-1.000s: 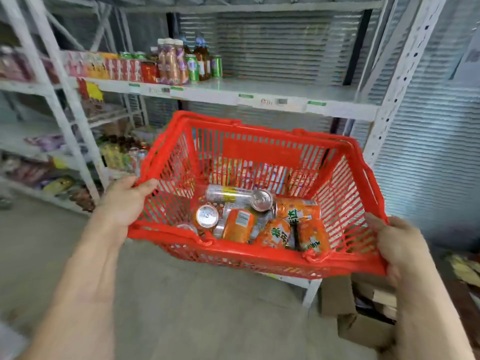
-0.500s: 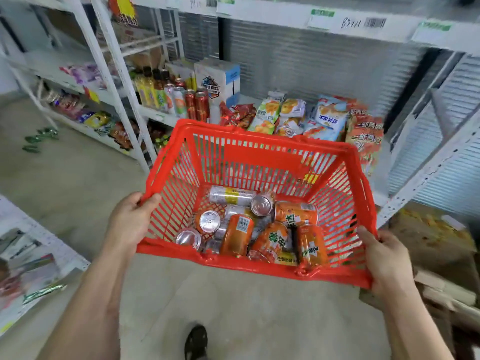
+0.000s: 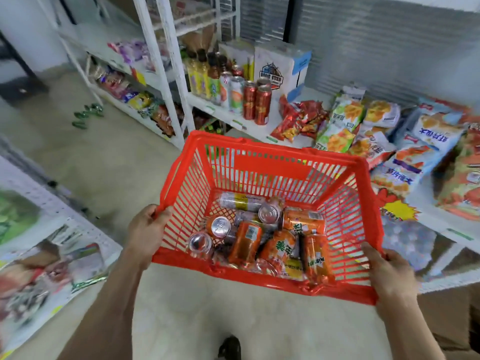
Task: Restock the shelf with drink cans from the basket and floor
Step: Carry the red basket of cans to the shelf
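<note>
A red plastic basket (image 3: 270, 166) hangs in front of me above the floor. My left hand (image 3: 148, 232) grips its left rim and my right hand (image 3: 387, 274) grips its near right corner. Several drink cans lie in it: orange cans (image 3: 245, 241) in the middle and right, silver cans (image 3: 239, 201) at the back, and two cans standing end-up on the left (image 3: 220, 226). Beyond the basket is a low white shelf (image 3: 228, 116) with bottles and two red cans (image 3: 255, 103). Green cans (image 3: 87, 114) lie on the floor at far left.
Snack bags (image 3: 337, 128) cover the low shelf to the right. White boxes (image 3: 281, 70) stand at the shelf's back. White uprights (image 3: 166, 68) rise left of the basket. A display board (image 3: 39, 242) lies at lower left. My shoe (image 3: 230, 346) is below the basket.
My view has dropped from the upper shelf to the low shelf and floor. The basket has come down with it, both hands keeping the same grip.
</note>
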